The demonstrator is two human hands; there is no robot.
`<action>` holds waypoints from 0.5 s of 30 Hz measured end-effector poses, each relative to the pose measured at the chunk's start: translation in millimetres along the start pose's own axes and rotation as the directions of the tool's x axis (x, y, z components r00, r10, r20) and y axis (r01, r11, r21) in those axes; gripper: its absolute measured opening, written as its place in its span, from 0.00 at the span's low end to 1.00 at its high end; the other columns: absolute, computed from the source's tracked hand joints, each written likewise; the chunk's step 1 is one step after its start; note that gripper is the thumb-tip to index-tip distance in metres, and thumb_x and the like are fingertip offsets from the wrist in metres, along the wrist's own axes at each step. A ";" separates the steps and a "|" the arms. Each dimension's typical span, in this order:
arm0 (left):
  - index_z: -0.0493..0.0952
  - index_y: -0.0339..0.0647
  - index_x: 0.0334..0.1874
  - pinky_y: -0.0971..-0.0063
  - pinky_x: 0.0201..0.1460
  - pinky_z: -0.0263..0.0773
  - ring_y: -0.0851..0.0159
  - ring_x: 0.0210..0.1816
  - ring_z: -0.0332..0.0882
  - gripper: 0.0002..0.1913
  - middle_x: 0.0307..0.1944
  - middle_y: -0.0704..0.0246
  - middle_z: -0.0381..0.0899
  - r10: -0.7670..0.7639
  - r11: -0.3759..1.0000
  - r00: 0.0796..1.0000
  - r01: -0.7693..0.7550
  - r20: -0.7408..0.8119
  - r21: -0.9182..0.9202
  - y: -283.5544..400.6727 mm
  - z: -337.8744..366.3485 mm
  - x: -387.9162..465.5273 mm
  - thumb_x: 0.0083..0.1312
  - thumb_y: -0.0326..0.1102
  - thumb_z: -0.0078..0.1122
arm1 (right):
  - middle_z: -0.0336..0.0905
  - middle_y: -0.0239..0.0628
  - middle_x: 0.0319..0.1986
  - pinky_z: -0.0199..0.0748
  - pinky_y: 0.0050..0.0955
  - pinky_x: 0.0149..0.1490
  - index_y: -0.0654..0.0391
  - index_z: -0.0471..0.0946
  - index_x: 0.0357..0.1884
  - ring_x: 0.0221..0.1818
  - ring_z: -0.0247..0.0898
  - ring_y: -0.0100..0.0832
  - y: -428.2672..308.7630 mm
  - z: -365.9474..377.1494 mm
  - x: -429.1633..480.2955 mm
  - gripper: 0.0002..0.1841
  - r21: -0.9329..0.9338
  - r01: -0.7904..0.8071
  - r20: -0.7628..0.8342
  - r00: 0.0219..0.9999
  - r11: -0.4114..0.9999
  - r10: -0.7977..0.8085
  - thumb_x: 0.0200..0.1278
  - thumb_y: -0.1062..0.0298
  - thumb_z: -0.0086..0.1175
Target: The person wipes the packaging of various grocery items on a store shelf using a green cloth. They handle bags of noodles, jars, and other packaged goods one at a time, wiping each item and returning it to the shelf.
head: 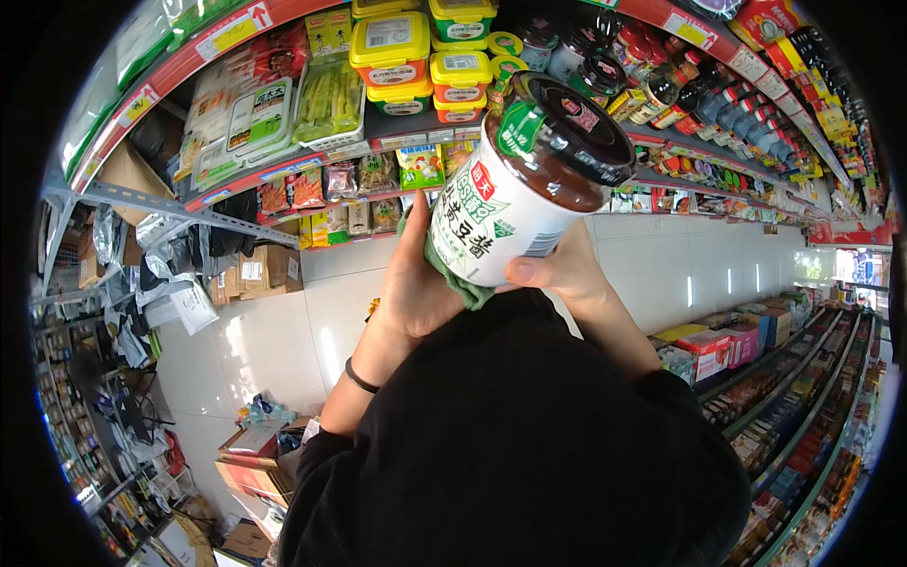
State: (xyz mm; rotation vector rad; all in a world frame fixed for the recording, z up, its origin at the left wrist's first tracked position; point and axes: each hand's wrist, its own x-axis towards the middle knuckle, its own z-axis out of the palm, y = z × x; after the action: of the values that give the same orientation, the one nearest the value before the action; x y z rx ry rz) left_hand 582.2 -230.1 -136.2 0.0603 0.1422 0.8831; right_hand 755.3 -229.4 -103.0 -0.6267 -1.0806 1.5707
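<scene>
Tilted in front of me is a large jar of soybean paste (489, 205) with a white label, brown contents and a dark lid (574, 117). My left hand (418, 276) supports its lower left side, with a green cloth (464, 287) between palm and jar. On the other side, my right hand (567, 266) grips the jar low down, its thumb against the label. Part of the cloth and most of the fingers are hidden behind the jar. Beyond it, a shelf (418, 135) carries yellow-lidded tubs (390, 42) and dark-lidded jars (599, 74).
Sauce bottles (737, 113) line the shelf to the right. Bagged goods (421, 166) fill the lower tiers. Cardboard boxes (258, 273) and plastic bags (177, 248) sit at the left. Another stocked rack (786, 432) runs along the right, and stacked cartons (255, 453) stand at lower left.
</scene>
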 end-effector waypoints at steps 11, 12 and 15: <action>0.71 0.38 0.71 0.61 0.62 0.82 0.62 0.58 0.85 0.25 0.60 0.62 0.83 0.212 0.966 0.971 -0.191 -0.114 0.173 8.6 0.7 8.4 0.79 0.48 0.56 | 0.70 0.43 0.68 0.66 0.38 0.73 0.64 0.62 0.75 0.70 0.67 0.33 -46.8 -19.8 -8.7 0.50 -0.154 0.038 -0.063 0.997 0.987 -0.048 0.52 0.66 0.81; 0.72 0.38 0.70 0.62 0.62 0.82 0.63 0.57 0.85 0.25 0.60 0.63 0.83 0.267 0.938 0.955 -0.228 -0.127 0.260 9.3 0.9 8.5 0.79 0.46 0.57 | 0.70 0.44 0.68 0.66 0.37 0.73 0.64 0.61 0.75 0.70 0.67 0.33 -51.6 -18.1 -9.7 0.49 -0.173 0.019 -0.094 0.995 0.985 -0.036 0.55 0.65 0.80; 0.73 0.37 0.70 0.67 0.61 0.80 0.67 0.56 0.83 0.23 0.60 0.65 0.82 0.429 0.803 0.896 -0.323 -0.110 0.501 10.2 0.9 7.3 0.78 0.40 0.60 | 0.69 0.46 0.66 0.66 0.35 0.72 0.64 0.60 0.76 0.68 0.68 0.33 -57.5 -14.7 -9.8 0.48 -0.302 -0.049 -0.178 0.984 0.952 -0.006 0.59 0.62 0.77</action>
State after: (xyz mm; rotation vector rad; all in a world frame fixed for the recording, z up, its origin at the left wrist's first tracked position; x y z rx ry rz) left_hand 579.2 -217.9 -134.8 0.4648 0.5711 1.2432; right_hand 797.4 -233.5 -60.2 -0.9720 -1.1938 1.3467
